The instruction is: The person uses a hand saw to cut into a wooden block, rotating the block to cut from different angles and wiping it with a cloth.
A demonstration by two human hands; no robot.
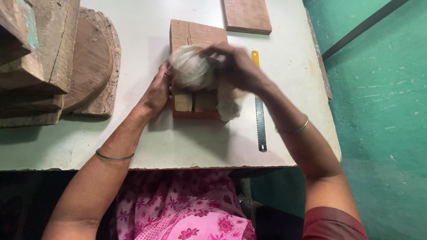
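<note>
Cloth wad: a pale, bunched cloth (pixel 192 67) sits on top of a wooden block, pressed under the right hand; a loose tail of it hangs down past the block's right near corner.
Wooden block: a long rectangular block (pixel 195 101) lying on the white table (pixel 147 142), its far end bare, its near end split by a dark seam.
Right hand: the right hand (pixel 235 66) is curled over the cloth, fingers gripping it from above; the hand is blurred.
Left hand: the left hand (pixel 156 92) lies against the block's left edge, fingers bent onto the wood and touching the cloth's side.
Saw blade: a thin toothed blade with a yellow end (pixel 259 115) lies on the table just right of the block.
Plank: a reddish flat board (pixel 247 16) rests at the table's far edge.
Stacked wood: rough old wood pieces and a round slab (pixel 91 62) are piled at the left.
Bangles: a thin bangle circles each wrist.
</note>
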